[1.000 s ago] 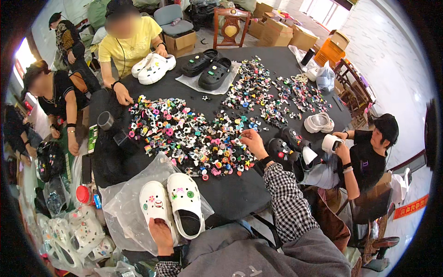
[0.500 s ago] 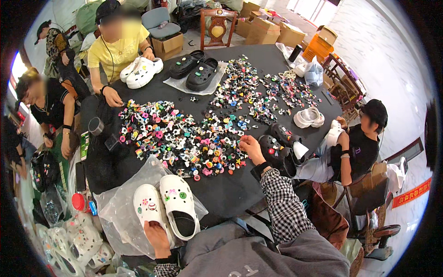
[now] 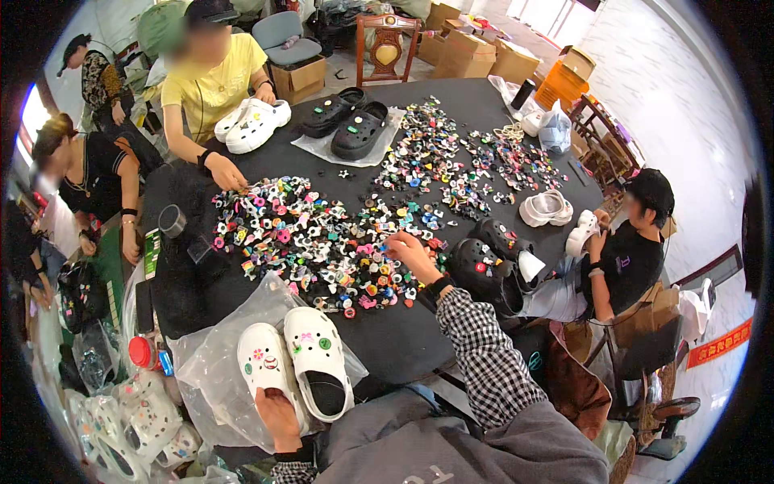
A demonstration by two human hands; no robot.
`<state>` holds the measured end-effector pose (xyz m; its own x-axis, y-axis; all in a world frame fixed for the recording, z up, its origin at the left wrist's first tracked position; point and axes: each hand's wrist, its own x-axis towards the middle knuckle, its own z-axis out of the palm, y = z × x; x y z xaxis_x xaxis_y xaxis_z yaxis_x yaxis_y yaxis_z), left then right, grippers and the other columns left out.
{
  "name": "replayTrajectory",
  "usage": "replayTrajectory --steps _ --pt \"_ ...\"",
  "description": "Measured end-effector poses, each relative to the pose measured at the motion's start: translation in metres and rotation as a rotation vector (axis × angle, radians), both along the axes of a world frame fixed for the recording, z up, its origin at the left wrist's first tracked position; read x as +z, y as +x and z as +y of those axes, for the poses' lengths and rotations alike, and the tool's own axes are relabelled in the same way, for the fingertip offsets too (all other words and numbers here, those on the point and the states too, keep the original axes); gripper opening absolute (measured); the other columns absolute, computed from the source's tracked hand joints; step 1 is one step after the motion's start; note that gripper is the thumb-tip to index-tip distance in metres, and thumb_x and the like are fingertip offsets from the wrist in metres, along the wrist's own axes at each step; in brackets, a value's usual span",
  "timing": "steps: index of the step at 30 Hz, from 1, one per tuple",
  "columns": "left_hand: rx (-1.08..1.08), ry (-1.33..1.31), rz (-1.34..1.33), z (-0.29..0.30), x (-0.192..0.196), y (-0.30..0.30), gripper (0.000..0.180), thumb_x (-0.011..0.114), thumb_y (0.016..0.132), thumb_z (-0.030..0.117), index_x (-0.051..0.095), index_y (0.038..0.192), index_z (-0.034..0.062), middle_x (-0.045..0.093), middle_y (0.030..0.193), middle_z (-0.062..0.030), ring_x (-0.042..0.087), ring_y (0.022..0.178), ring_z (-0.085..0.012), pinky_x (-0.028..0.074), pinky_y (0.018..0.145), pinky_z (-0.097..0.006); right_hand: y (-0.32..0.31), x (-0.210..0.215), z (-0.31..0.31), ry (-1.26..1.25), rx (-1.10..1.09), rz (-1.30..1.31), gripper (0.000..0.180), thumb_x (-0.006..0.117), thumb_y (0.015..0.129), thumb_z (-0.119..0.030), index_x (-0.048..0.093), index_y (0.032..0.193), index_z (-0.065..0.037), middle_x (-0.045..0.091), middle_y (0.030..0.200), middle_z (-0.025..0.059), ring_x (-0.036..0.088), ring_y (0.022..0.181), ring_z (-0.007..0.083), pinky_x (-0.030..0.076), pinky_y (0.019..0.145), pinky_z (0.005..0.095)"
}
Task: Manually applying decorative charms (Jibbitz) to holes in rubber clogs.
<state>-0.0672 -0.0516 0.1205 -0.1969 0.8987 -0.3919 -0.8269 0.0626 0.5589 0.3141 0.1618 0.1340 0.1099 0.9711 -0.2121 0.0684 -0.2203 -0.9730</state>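
A pair of white clogs (image 3: 300, 369) with small charms lies on a clear plastic bag (image 3: 211, 363) at the near edge of the round black table (image 3: 403, 343). My left hand (image 3: 276, 415) grips the heel of the left clog. My right hand (image 3: 411, 254), in a checked sleeve, reaches out over a wide heap of small colourful shoe charms (image 3: 314, 242), its fingers pinched on a small charm at the heap's right side.
Black clogs (image 3: 492, 262) lie right of my right hand, another black pair (image 3: 347, 121) and a white pair (image 3: 254, 125) at the far side. A person in yellow (image 3: 211, 77) and a person in black (image 3: 633, 242) work at the table. Boxes stand behind.
My right hand has stayed over the right side of the charm heap, fingers picking among the charms. My left hand keeps its grip on the white clog. The view has shifted slightly.
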Motion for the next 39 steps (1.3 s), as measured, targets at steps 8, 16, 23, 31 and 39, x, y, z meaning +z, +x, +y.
replayTrajectory --steps 8,16,23,31,39 --pt "0.015 -0.079 0.006 -0.007 -0.007 -0.001 0.041 0.052 0.092 0.027 0.049 0.124 0.0034 0.059 0.119 -0.0065 0.054 0.109 -0.0191 0.040 0.095 -0.032 -0.073 -0.024 0.068 0.331 0.172 -0.677 0.017 0.065 0.079 -0.013 0.063 0.092 -0.002 0.063 0.088 0.0162 0.061 0.081 0.0350 0.049 0.070 0.0433" --pt "0.019 -0.067 0.068 -0.012 -0.018 -0.006 0.046 0.050 0.092 0.031 0.046 0.128 0.0022 0.056 0.124 -0.0075 0.051 0.114 -0.0209 0.037 0.099 -0.034 -0.095 -0.037 0.078 0.285 0.202 -0.916 0.015 0.062 0.081 -0.014 0.058 0.091 -0.004 0.062 0.091 0.0160 0.060 0.084 0.0365 0.048 0.071 0.0461" --pt "-0.010 -0.043 0.042 -0.006 -0.011 -0.006 0.051 0.051 0.091 0.031 0.043 0.132 0.0017 0.052 0.129 -0.0086 0.048 0.119 -0.0214 0.034 0.103 -0.034 -0.096 -0.040 0.073 0.358 0.151 -0.917 0.020 0.064 0.081 -0.018 0.055 0.095 -0.007 0.063 0.088 0.0144 0.062 0.083 0.0350 0.051 0.069 0.0449" --pt "-0.022 -0.035 0.023 -0.006 -0.010 -0.004 0.051 0.051 0.091 0.031 0.042 0.133 0.0018 0.052 0.130 -0.0096 0.048 0.119 -0.0227 0.034 0.103 -0.036 -0.100 -0.044 0.077 0.347 0.192 -0.999 0.022 0.063 0.079 -0.015 0.056 0.100 -0.011 0.064 0.086 0.0132 0.063 0.079 0.0333 0.049 0.064 0.0459" --pt "0.016 -0.074 0.047 -0.009 -0.016 -0.005 0.051 0.053 0.091 0.032 0.044 0.130 0.0019 0.054 0.127 -0.0097 0.049 0.117 -0.0227 0.035 0.101 -0.036 -0.072 -0.041 0.075 0.336 0.079 -0.575 0.019 0.068 0.076 -0.017 0.060 0.083 -0.002 0.064 0.082 0.0143 0.062 0.078 0.0313 0.049 0.067 0.0409"
